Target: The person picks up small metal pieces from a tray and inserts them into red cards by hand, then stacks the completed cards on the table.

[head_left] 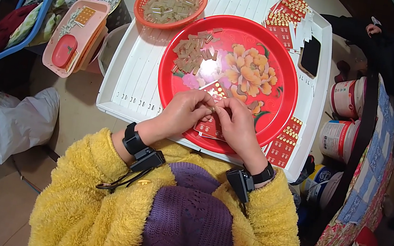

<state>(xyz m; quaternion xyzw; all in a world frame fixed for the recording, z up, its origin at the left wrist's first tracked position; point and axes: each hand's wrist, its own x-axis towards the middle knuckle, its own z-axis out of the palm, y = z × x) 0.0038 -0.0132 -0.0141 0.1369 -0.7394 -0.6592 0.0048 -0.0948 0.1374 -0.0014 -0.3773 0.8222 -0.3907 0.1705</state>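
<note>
My left hand (186, 113) and my right hand (238, 126) meet over the near part of a round red tray (285, 93) painted with large orange flowers. Their thumbs and forefingers are pinched together, fingertip to fingertip, and what they hold is too small to make out. Right under the fingers lies a red card (209, 129) with rows of small gold pieces on its far part; my hands partly cover it. A loose pile of small, clear brownish tubes (190, 58) rests on the tray's left side.
The tray sits on a white slatted board (133, 68) with a raised rim. An orange basket (141, 12) of similar tubes stands at far left. Red cards with gold pieces (285, 143) lie at right, others (288, 13) at far right near a phone (310, 56). A person (385, 55) is beyond.
</note>
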